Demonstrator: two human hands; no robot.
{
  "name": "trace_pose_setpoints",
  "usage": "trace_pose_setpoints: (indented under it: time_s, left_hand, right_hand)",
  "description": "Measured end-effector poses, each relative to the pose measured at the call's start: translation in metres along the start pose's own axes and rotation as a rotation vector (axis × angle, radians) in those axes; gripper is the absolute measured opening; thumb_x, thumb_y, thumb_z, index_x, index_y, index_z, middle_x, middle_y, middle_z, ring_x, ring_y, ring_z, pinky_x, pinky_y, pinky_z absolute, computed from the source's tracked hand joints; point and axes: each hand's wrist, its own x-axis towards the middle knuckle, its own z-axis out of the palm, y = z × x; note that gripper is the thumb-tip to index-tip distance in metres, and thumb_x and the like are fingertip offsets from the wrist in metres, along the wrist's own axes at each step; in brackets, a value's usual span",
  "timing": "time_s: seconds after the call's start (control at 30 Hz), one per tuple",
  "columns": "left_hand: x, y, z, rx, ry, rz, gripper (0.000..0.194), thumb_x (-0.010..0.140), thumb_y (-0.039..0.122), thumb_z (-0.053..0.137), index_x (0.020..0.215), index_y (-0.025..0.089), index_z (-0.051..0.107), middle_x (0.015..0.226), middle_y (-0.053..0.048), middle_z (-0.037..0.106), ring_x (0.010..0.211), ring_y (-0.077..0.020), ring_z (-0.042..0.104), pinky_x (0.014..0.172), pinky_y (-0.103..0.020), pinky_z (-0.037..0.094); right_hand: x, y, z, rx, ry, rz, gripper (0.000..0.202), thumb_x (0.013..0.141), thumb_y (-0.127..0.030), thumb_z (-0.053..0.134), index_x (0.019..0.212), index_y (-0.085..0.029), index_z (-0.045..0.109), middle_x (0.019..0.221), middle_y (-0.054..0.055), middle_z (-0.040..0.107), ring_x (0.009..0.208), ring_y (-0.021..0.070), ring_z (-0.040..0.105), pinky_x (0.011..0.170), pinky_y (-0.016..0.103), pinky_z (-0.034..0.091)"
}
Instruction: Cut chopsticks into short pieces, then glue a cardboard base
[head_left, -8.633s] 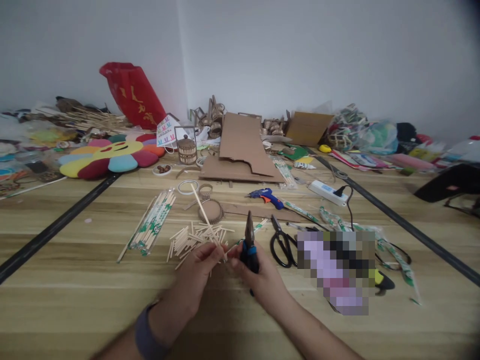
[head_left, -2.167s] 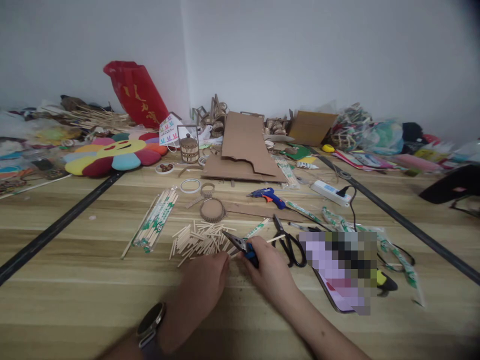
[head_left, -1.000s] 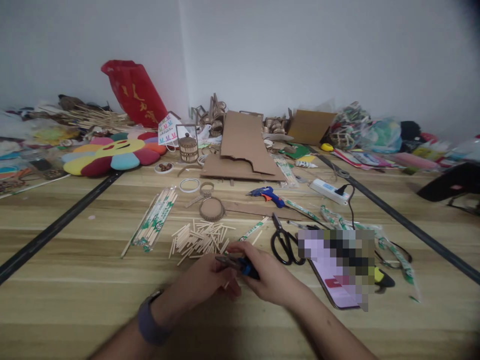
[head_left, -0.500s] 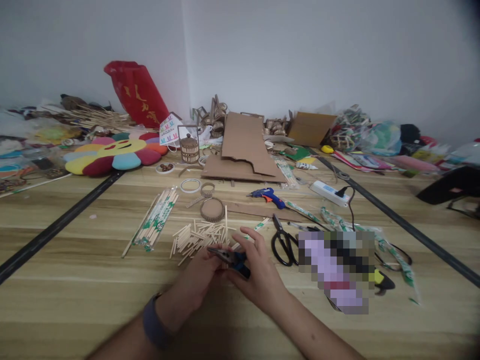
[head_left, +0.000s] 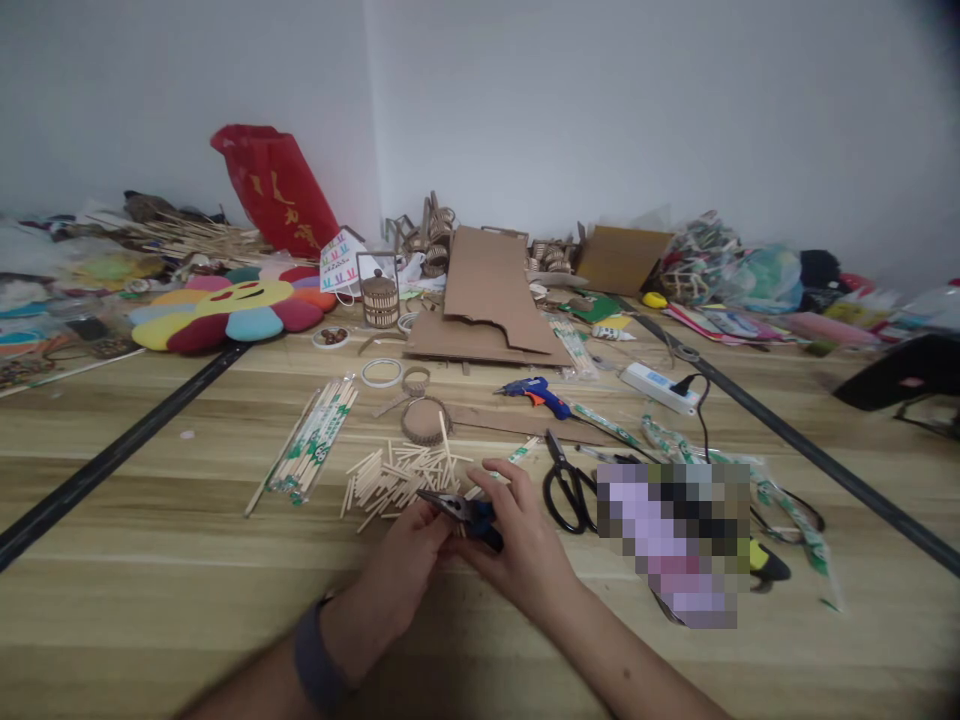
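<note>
My right hand (head_left: 517,520) is wrapped round a pair of blue-handled pliers (head_left: 461,510), its index finger raised off the handle. The plier jaws point left, over the fingertips of my left hand (head_left: 401,555). That hand is closed in a pinch on a thin wooden stick (head_left: 444,440), which rises upright past the jaws; its lower end is hidden by the fingers. Just beyond both hands lies a loose pile of short cut sticks (head_left: 382,475). Behind the pile is a round cardboard piece with a ridged rim (head_left: 425,420).
Wrapped chopsticks (head_left: 315,435) lie to the left. Black scissors (head_left: 566,490) are right of my hands, with a blue glue gun (head_left: 536,393) and power strip (head_left: 660,387) farther back. Cardboard sheets (head_left: 487,280) and a flower cushion (head_left: 232,305) stand behind.
The upright stick has tilted slightly left at its top. Both hands and the pliers stay almost in place, the left hand shifting slightly right.
</note>
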Motion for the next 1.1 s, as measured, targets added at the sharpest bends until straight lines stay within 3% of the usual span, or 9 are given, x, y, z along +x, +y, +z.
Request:
trace_pose_setpoints:
  time_s: [0.13, 0.27, 0.33, 0.47, 0.63, 1.1]
  left_hand:
    - [0.002, 0.001, -0.008, 0.084, 0.022, 0.009, 0.025, 0.066, 0.040, 0.068, 0.076, 0.019, 0.061, 0.083, -0.004, 0.070, 0.082, -0.0210, 0.062, 0.072, -0.030, 0.045]
    - [0.006, 0.010, -0.020, 0.166, -0.050, -0.029, 0.042, 0.069, 0.058, 0.069, 0.078, 0.019, 0.057, 0.076, -0.001, 0.070, 0.067, -0.0181, 0.066, 0.065, -0.028, 0.046]
    - [0.006, 0.014, -0.023, 0.214, -0.048, -0.060, 0.047, 0.067, 0.063, 0.070, 0.077, 0.019, 0.055, 0.078, -0.001, 0.071, 0.067, -0.0185, 0.069, 0.061, -0.025, 0.045]
    - [0.007, 0.018, -0.026, 0.244, -0.058, -0.070, 0.050, 0.065, 0.064, 0.070, 0.080, 0.019, 0.055, 0.080, -0.002, 0.072, 0.071, -0.0197, 0.071, 0.059, -0.024, 0.043]
    - [0.007, 0.018, -0.028, 0.302, -0.041, -0.046, 0.048, 0.068, 0.063, 0.068, 0.083, 0.019, 0.057, 0.078, -0.001, 0.071, 0.071, -0.0199, 0.070, 0.059, -0.025, 0.043]
    - [0.005, 0.017, -0.028, 0.353, -0.096, -0.057, 0.045, 0.072, 0.062, 0.064, 0.082, 0.019, 0.058, 0.079, -0.003, 0.072, 0.073, -0.0202, 0.070, 0.058, -0.025, 0.041]
  right_hand:
    - [0.004, -0.001, -0.006, 0.121, -0.036, 0.015, 0.064, 0.071, -0.023, 0.078, 0.127, -0.022, 0.048, 0.126, 0.015, 0.048, 0.112, 0.0291, 0.056, 0.089, 0.042, 0.053]
    - [0.013, -0.001, -0.028, 0.283, -0.117, 0.081, 0.025, 0.082, -0.028, 0.067, 0.103, -0.020, 0.058, 0.100, 0.007, 0.060, 0.096, 0.0232, 0.059, 0.085, 0.036, 0.049]
    - [0.017, 0.001, -0.041, 0.306, -0.208, 0.169, 0.015, 0.086, -0.032, 0.060, 0.095, -0.020, 0.059, 0.090, 0.004, 0.062, 0.086, 0.0204, 0.058, 0.078, 0.031, 0.047]
    - [0.019, 0.006, -0.059, 0.260, -0.380, 0.267, 0.017, 0.085, -0.035, 0.059, 0.093, -0.020, 0.061, 0.085, 0.001, 0.064, 0.081, 0.0192, 0.057, 0.072, 0.028, 0.044]
    - [0.016, 0.011, -0.064, 0.245, -0.556, 0.293, 0.021, 0.085, -0.036, 0.059, 0.098, -0.020, 0.064, 0.091, 0.002, 0.066, 0.084, 0.0201, 0.058, 0.075, 0.028, 0.044]
    - [0.018, 0.010, -0.063, 0.300, -0.608, 0.299, 0.017, 0.085, -0.037, 0.057, 0.083, -0.020, 0.057, 0.079, -0.001, 0.056, 0.076, 0.0168, 0.052, 0.068, 0.026, 0.039]
